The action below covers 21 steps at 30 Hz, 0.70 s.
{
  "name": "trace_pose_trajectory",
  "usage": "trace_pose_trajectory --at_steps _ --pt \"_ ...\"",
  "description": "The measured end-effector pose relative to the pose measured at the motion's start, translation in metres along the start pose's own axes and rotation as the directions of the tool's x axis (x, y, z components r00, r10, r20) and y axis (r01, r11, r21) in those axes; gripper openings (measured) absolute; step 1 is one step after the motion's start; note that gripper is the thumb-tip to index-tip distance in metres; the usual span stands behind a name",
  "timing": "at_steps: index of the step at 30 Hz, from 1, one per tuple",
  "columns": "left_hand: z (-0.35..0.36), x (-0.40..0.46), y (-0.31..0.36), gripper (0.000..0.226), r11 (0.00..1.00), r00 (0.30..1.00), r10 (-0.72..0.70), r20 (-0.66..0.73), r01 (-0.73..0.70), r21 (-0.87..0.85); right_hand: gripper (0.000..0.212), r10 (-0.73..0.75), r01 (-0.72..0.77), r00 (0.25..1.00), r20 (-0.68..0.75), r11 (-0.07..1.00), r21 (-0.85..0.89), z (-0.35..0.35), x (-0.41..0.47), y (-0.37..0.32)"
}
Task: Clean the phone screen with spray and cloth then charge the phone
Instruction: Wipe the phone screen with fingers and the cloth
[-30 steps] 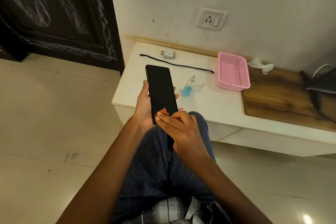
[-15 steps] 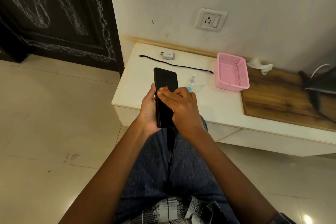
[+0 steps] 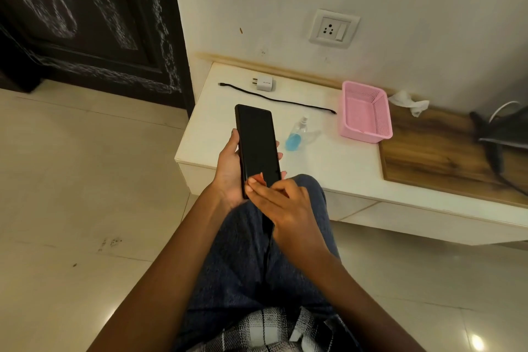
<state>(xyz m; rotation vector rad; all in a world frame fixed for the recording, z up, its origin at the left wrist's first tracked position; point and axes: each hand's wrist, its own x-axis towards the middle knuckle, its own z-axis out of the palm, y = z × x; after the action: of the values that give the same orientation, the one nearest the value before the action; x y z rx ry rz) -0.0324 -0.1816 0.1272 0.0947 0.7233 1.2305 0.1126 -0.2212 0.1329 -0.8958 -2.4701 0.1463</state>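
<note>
My left hand (image 3: 228,177) grips a black phone (image 3: 257,146) upright over my lap, its dark screen facing me. My right hand (image 3: 285,208) lies on the lower end of the screen, and a small orange-red bit of cloth (image 3: 258,178) shows under its fingertips; the rest of the cloth is hidden. A small spray bottle of blue liquid (image 3: 295,136) stands on the white table (image 3: 328,163) just right of the phone. Farther back lie a black charging cable (image 3: 274,98) and a white charger adapter (image 3: 264,83). A wall socket (image 3: 333,28) sits above the table.
A pink mesh basket (image 3: 365,111) stands at the back of the table, with crumpled white tissue (image 3: 408,100) behind it. Wooden board (image 3: 443,157) and a dark object with cords (image 3: 503,134) lie at right. A dark door (image 3: 85,23) is at left, over a tiled floor.
My right hand slid up the screen, then back down to its lower end. The phone tilted slightly in my left hand. Everything on the table stayed put.
</note>
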Motion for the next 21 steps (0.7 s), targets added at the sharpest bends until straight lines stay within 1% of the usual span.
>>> trace_pose_trajectory --at_steps 5,8,10,12,18,21 --pt "0.001 0.002 0.0 0.074 0.999 1.0 -0.012 -0.014 0.011 -0.034 0.056 -0.01 0.01 1.0 -0.001 1.0 -0.013 -0.005 0.014 0.012" --pt "0.004 -0.001 0.002 0.075 0.996 0.998 -0.066 0.009 0.067 -0.066 0.059 0.036 -0.036 0.999 -0.027 0.999 -0.02 -0.007 0.033 0.022" --pt "0.003 -0.003 0.0 0.068 0.992 0.997 -0.082 0.014 0.083 -0.095 0.062 0.069 -0.069 0.997 -0.04 0.997 -0.02 -0.008 0.044 0.029" --pt "0.003 -0.005 -0.002 0.065 0.991 0.996 -0.09 0.029 0.092 -0.101 0.065 0.1 -0.101 0.994 -0.039 0.994 -0.031 -0.009 0.05 0.033" --pt "0.005 -0.005 0.0 0.077 0.995 0.996 -0.09 0.009 0.091 -0.043 0.066 0.142 -0.144 0.989 -0.034 0.988 -0.05 -0.007 0.037 0.022" --pt "0.005 -0.001 0.004 0.078 0.998 0.999 -0.043 0.005 0.043 -0.054 0.067 0.12 -0.121 0.992 -0.032 0.992 -0.042 -0.008 0.017 0.015"
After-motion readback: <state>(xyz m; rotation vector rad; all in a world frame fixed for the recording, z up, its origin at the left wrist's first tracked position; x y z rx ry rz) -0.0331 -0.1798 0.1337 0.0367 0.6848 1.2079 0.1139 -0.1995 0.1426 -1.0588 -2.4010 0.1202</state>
